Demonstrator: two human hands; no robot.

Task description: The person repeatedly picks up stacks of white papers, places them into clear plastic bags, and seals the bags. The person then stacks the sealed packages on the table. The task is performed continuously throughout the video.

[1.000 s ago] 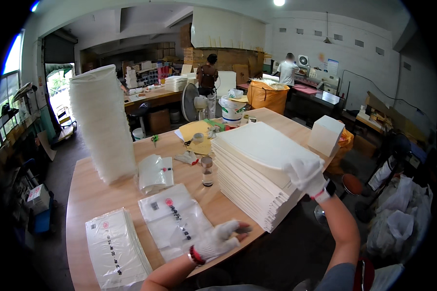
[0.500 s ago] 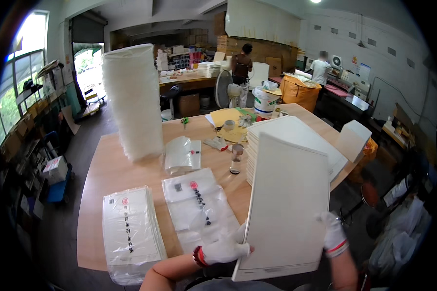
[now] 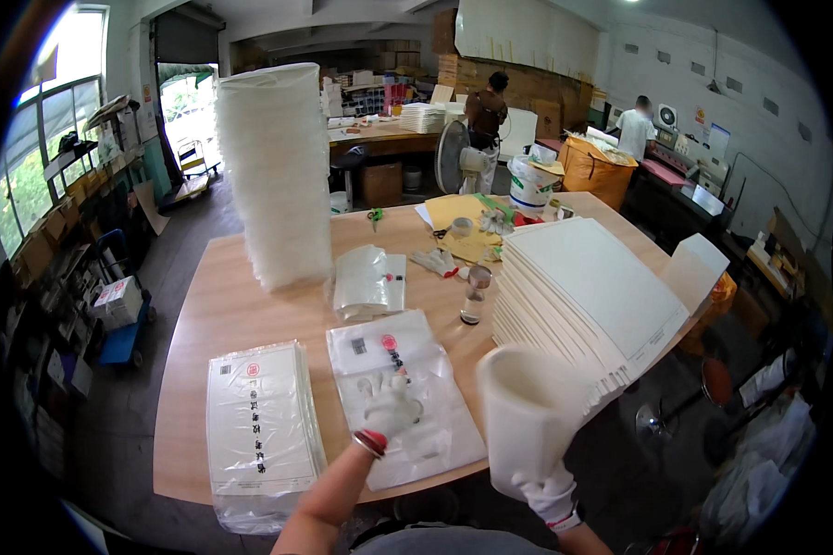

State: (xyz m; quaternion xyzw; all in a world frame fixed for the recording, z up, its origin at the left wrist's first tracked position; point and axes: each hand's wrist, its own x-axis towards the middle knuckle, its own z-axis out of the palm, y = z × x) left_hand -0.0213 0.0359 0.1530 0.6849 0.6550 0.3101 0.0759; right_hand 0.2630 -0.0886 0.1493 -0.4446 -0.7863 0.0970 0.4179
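My left hand (image 3: pixel 389 407), in a white glove with a red cuff, rests with spread fingers on a flat translucent plastic bag (image 3: pixel 444 430) printed in black and red. In my right hand (image 3: pixel 548 495), also gloved, is a white paper envelope (image 3: pixel 514 444), bent into a curve and blurred by motion; the fingers grip its lower end. Just beyond it stands a tall stack of white envelopes (image 3: pixel 602 277). Left of the bag lies a plastic-wrapped pack of printed envelopes (image 3: pixel 261 425). A folded clear plastic bundle (image 3: pixel 368 282) sits behind the bag.
A tall roll-like white stack (image 3: pixel 278 176) stands at the table's (image 3: pixel 190 370) far left. A glass cup (image 3: pixel 475 296), a glove (image 3: pixel 433 264), green scissors (image 3: pixel 375 216) and yellow paper (image 3: pixel 472 242) lie farther back. A stool (image 3: pixel 715 379) is at right. Two people work in the background.
My left hand has let go of the envelope and moved left onto the plastic bag. The envelope, flat and held in both hands before, is now curved in my right hand alone.
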